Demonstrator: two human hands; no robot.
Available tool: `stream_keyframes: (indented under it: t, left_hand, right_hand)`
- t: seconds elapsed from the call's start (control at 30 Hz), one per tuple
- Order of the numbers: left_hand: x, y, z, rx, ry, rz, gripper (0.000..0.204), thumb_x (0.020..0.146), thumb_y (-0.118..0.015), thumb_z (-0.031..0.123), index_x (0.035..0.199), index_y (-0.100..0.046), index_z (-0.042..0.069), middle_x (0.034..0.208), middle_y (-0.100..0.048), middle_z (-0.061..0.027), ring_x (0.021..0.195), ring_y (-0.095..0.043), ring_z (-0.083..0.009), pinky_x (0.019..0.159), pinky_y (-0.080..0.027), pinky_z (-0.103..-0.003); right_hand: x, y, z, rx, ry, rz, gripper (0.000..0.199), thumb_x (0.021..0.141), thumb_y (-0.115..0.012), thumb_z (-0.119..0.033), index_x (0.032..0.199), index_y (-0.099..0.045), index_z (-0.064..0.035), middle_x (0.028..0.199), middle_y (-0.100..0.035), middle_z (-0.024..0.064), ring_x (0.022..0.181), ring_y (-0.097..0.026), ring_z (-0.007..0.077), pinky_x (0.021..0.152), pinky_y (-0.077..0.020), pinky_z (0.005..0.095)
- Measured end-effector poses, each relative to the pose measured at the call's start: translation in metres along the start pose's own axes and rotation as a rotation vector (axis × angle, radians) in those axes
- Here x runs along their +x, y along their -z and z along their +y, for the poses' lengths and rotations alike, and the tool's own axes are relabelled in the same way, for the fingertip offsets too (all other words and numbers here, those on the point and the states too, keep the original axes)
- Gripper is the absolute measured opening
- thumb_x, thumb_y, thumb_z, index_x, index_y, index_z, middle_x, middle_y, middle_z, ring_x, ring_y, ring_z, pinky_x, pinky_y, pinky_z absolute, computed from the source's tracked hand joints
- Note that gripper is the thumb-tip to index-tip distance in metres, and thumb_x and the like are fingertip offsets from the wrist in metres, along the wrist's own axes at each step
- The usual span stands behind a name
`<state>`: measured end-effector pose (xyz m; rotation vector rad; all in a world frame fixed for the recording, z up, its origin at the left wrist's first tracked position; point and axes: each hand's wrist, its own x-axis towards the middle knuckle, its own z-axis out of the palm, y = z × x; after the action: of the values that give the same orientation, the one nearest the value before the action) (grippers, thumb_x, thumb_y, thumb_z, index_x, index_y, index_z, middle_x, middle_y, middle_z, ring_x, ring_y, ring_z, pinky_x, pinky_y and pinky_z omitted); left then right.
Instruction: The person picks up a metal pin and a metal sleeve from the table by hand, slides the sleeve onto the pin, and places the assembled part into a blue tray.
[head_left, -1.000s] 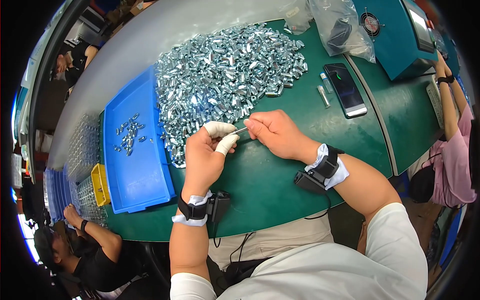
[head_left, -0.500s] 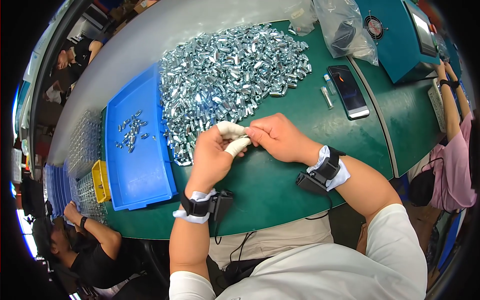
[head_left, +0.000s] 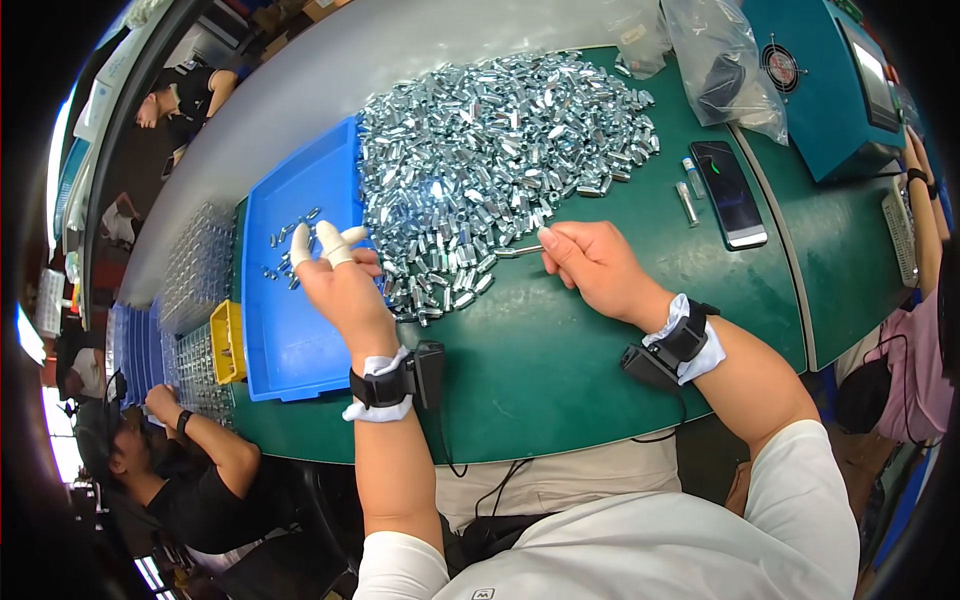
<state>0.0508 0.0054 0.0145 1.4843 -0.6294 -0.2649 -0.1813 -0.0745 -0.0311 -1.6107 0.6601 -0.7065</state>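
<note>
White finger cots cover several fingers of my left hand [head_left: 343, 290], which hangs above the right edge of the blue tray [head_left: 290, 350] with its fingers spread and nothing visible in them. My right hand [head_left: 605, 270] pinches a thin metal rod [head_left: 522, 249] between thumb and forefinger. The rod points left, its tip at the lower right edge of a big heap of shiny metal hex pieces [head_left: 500, 140]. A small scatter of similar metal pieces [head_left: 312, 214] lies in the tray, partly hidden behind my left fingers.
A phone [head_left: 728, 195] and two small tubes [head_left: 687, 204] lie right of the heap. Beyond them stand plastic bags [head_left: 735, 75] and a teal machine [head_left: 820, 90]. A yellow bin [head_left: 228, 342] and clear racks [head_left: 200, 260] flank the tray. Other people work left and right.
My hands have come apart. The left moved left over the tray's edge and its fingers spread; the right moved right, the rod now in plain sight. The whole view shifted slightly.
</note>
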Motion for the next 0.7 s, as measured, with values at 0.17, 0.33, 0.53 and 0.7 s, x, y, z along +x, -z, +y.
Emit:
stream_keyframes:
  t: [0.17, 0.33, 0.53, 0.7]
  left_hand:
    - [-0.005, -0.006, -0.022, 0.413, -0.129, -0.328, 0.023, 0.089, -0.066, 0.013, 0.109, -0.064, 0.001, 0.084, -0.067, -0.0091, 0.062, -0.059, -0.0157, 0.054, -0.047, -0.03]
    - [0.004, -0.012, -0.035, 0.854, -0.581, -0.387, 0.022, 0.084, -0.067, 0.008, 0.104, -0.063, -0.001, 0.088, -0.068, -0.0152, 0.065, -0.063, -0.028, 0.059, -0.05, -0.037]
    - [0.001, -0.011, -0.025, 0.747, -0.255, -0.413, 0.019, 0.081, -0.068, 0.005, 0.098, -0.063, 0.001, 0.085, -0.067, -0.018, 0.07, -0.066, -0.0322, 0.063, -0.052, -0.037]
    - [-0.019, -0.011, -0.016, 0.021, 0.064, -0.635, 0.02, 0.086, -0.065, 0.009, 0.104, -0.063, 0.002, 0.08, -0.067, -0.0059, 0.07, -0.063, -0.0128, 0.062, -0.051, -0.028]
  right_hand:
    - [0.0, -0.003, -0.003, -0.064, 0.022, -0.027, 0.044, 0.102, -0.045, -0.032, 0.071, -0.055, -0.0039, 0.055, -0.046, -0.002, 0.053, -0.041, 0.0053, 0.05, -0.0335, 0.024]
    - [0.0, -0.003, -0.003, -0.07, 0.013, -0.024, 0.043, 0.102, -0.045, -0.032, 0.071, -0.055, -0.0039, 0.056, -0.046, -0.002, 0.053, -0.042, 0.0058, 0.05, -0.0338, 0.0242]
    - [0.001, -0.005, -0.002, -0.049, -0.002, -0.033, 0.043, 0.102, -0.045, -0.032, 0.071, -0.055, -0.0041, 0.057, -0.047, -0.0018, 0.053, -0.043, 0.0058, 0.05, -0.0342, 0.0242]
    - [-0.001, -0.001, 0.004, -0.024, -0.045, 0.021, 0.041, 0.102, -0.046, -0.032, 0.072, -0.053, -0.0058, 0.057, -0.046, -0.0031, 0.052, -0.042, 0.005, 0.049, -0.0329, 0.0229]
